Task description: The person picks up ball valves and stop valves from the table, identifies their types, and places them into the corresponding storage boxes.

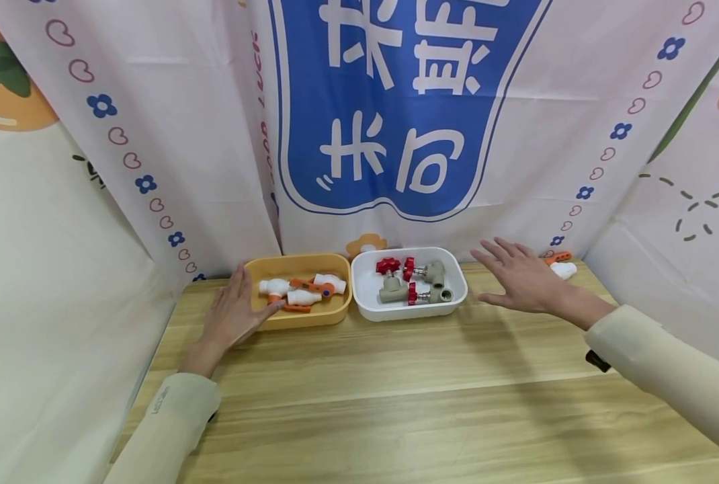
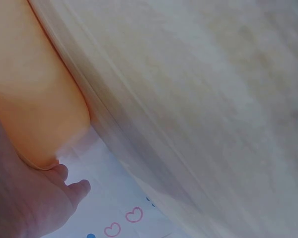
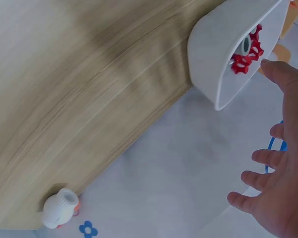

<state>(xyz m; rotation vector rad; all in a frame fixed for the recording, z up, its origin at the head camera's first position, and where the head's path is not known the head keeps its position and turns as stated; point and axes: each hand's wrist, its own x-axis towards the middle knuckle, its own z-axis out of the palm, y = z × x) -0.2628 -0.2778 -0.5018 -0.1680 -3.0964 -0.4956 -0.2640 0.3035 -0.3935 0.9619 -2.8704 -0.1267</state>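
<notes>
- Head view, centre: left hand [image 1: 232, 314] lies flat against the yellow tray [image 1: 302, 264], fingers straight, grasping nothing.
- Right hand [image 1: 519, 277] hovers spread just right of the white tray [image 1: 410, 309].
- Right wrist view alone shows a white valve [image 3: 60, 208] at the table [image 3: 79, 84] edge, lower left.

Backdrop cloth [image 1: 214, 134]: blue shield panel [image 1: 402, 101] bearing large white Chinese characters, cropped at top; "可" legible. Small vertical red lettering [image 1: 261, 128] along panel's left edge, too small to read.
</notes>
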